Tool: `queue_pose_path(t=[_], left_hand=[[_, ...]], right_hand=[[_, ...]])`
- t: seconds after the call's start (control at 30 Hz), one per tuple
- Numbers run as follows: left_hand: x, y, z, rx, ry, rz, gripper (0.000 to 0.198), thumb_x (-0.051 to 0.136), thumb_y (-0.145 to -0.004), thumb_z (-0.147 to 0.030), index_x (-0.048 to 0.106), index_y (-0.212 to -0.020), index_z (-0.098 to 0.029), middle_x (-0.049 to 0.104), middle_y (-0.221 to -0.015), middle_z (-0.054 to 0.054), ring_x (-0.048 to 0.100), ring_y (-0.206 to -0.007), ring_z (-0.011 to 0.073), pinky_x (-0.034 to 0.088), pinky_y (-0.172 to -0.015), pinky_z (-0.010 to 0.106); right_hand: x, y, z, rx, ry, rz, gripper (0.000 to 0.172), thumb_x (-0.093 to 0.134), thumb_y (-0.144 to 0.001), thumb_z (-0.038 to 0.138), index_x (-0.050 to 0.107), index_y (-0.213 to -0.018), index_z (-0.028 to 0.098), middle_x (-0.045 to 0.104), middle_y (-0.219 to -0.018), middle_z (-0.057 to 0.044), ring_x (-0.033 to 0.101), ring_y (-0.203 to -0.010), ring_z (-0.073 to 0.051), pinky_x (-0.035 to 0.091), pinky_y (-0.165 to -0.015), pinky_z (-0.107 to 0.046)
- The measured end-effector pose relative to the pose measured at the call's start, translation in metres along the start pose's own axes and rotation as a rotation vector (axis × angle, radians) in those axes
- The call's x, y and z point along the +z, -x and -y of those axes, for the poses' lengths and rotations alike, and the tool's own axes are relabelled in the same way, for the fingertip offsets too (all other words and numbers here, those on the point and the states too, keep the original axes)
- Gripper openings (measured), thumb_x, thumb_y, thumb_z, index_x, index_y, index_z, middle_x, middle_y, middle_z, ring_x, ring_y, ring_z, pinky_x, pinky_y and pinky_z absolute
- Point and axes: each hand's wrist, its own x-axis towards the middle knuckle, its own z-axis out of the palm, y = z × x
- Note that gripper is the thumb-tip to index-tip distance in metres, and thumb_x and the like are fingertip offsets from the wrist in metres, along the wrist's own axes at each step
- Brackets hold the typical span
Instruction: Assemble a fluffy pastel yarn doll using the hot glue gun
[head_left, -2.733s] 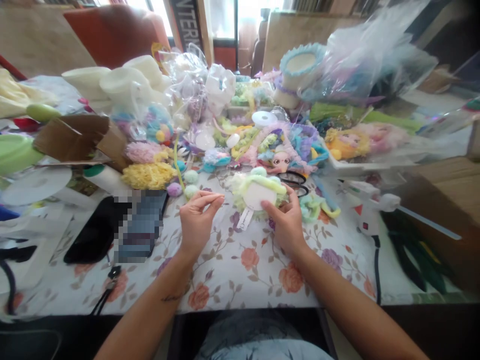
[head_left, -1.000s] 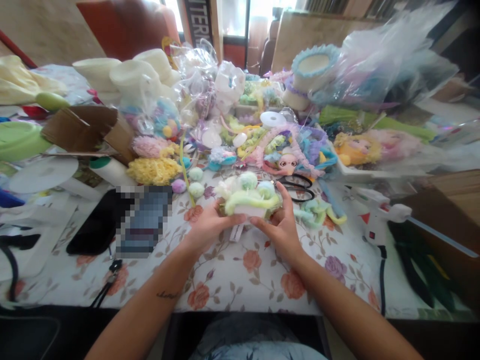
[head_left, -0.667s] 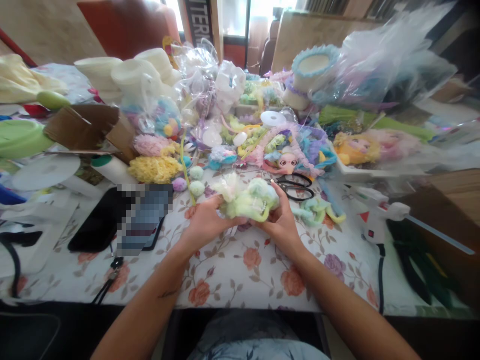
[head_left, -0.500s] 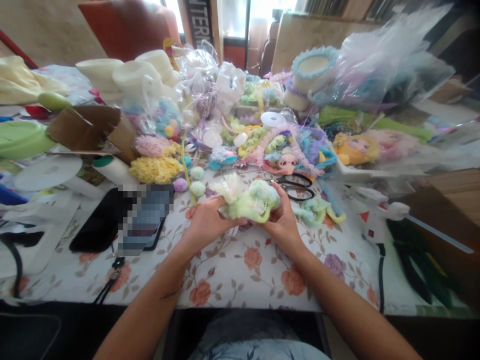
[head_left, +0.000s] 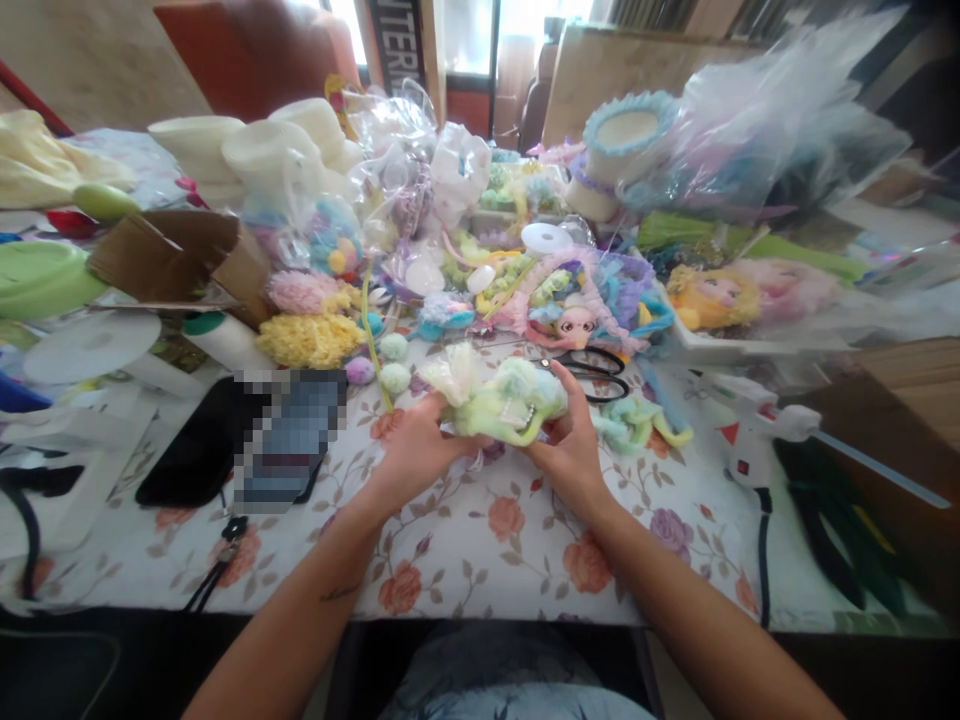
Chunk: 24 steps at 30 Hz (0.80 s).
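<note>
Between my two hands is a fluffy pale green and yellow craft piece (head_left: 502, 405), with a sheer cream tuft at its left end and a short row of white beads on it. My left hand (head_left: 420, 445) grips its left end, thumb along the lower edge. At the right end, my right hand (head_left: 574, 445) pinches it between thumb and forefinger. Black-handled scissors (head_left: 600, 372) lie just behind my right hand. Beside that hand rests a mint and yellow fuzzy strip (head_left: 641, 422). Several pompoms (head_left: 394, 377) sit behind my left hand.
A glue gun (head_left: 765, 430) with a glue stick lies at right, near dark green pliers-like handles (head_left: 840, 530). Two phones (head_left: 195, 440) are at left. Behind stand a cardboard box (head_left: 180, 255), a doll face (head_left: 576, 325), fuzzy trims and plastic bags (head_left: 757, 140). Floral cloth (head_left: 480, 560) covers the table.
The fluffy piece has shifted and turned very slightly in my hands, its right end moving a little rightward with my right fingers. Both hands keep hold of it.
</note>
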Motion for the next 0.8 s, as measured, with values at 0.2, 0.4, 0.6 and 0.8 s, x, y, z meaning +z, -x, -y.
queue_pose_path(t=[0.2, 0.4, 0.6, 0.8], left_hand=[[-0.003, -0.002, 0.0, -0.068, 0.367, 0.122, 0.051, 0.09, -0.061, -0.03, 0.072, -0.108, -0.021, 0.078, -0.105, 0.004, 0.071, -0.099, 0.0257, 0.055, -0.084, 0.031], [-0.007, -0.002, -0.002, -0.133, 0.452, 0.22, 0.051, 0.089, -0.063, -0.032, 0.07, -0.109, -0.018, 0.077, -0.1, 0.006, 0.07, -0.081, 0.0219, 0.055, -0.063, 0.027], [-0.01, -0.003, -0.007, -0.092, 0.262, 0.125, 0.044, 0.091, -0.058, -0.033, 0.075, -0.097, -0.017, 0.077, -0.094, 0.005, 0.07, -0.084, 0.0239, 0.054, -0.063, 0.027], [-0.001, 0.0, -0.006, -0.208, 0.689, 0.191, 0.053, 0.092, -0.058, -0.026, 0.073, -0.106, -0.017, 0.076, -0.103, 0.007, 0.071, -0.087, 0.0215, 0.06, -0.072, 0.031]], right_hand=[[0.001, -0.002, 0.002, 0.063, -0.093, 0.021, 0.103, 0.091, -0.064, 0.036, 0.032, -0.149, 0.029, 0.056, -0.142, -0.012, 0.062, -0.123, -0.032, 0.054, -0.104, -0.049], [0.002, -0.002, 0.005, 0.069, -0.063, -0.003, 0.103, 0.091, -0.064, 0.037, 0.034, -0.149, 0.028, 0.055, -0.143, -0.012, 0.06, -0.126, -0.032, 0.054, -0.104, -0.048], [0.003, -0.002, 0.009, 0.046, -0.049, -0.013, 0.099, 0.091, -0.065, 0.037, 0.035, -0.147, 0.028, 0.057, -0.141, -0.012, 0.062, -0.123, -0.03, 0.055, -0.102, -0.046], [0.004, -0.001, 0.012, 0.038, 0.004, -0.011, 0.096, 0.089, -0.067, 0.04, 0.035, -0.147, 0.028, 0.054, -0.143, -0.013, 0.062, -0.122, -0.031, 0.055, -0.102, -0.048]])
